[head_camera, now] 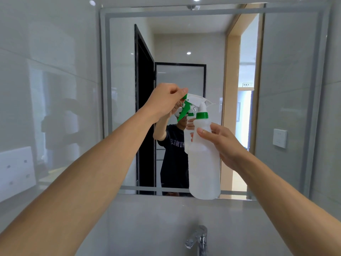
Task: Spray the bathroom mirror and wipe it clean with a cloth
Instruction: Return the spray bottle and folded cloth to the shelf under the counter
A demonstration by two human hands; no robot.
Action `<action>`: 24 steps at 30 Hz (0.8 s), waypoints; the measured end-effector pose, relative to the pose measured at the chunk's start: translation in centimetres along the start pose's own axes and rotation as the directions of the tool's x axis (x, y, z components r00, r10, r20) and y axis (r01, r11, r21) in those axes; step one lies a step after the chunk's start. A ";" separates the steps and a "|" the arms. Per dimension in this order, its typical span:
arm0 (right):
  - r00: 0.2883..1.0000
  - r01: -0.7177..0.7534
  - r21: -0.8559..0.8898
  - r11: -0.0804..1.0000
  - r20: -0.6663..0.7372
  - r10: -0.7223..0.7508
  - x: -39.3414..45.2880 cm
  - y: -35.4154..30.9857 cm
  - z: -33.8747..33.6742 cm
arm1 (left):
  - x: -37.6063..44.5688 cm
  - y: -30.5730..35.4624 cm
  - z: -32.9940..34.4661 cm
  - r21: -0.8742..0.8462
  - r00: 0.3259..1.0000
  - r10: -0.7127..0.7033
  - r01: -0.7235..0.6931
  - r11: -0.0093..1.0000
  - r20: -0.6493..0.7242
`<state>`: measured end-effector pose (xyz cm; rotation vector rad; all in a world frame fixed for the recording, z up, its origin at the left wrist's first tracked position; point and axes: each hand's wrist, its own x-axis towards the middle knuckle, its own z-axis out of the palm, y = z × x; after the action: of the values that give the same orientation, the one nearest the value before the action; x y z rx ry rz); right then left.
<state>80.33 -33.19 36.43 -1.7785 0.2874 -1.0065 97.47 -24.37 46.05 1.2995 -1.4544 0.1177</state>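
While right hand [224, 143] grips spray bottle [203, 159] body, left hand [166, 100] pinches green nozzle tip [185, 97]; bottle upright before mirror [276, 71], nozzle pointing left.

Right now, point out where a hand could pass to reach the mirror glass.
Open glass lies left of the left hand and right of the right hand, out to the mirror frame. The centre is crowded: both hands hold the spray bottle there.
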 end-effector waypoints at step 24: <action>0.999 -0.001 -0.029 1.000 -0.032 0.000 -0.3 0.3 -2.0 | -0.1 0.2 1.9 -0.110 0.999 0.008 -0.004 0.994 0.032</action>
<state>78.70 -34.49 36.23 -1.7891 0.3241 -1.0359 96.10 -25.50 45.46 1.2127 -1.4721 0.0202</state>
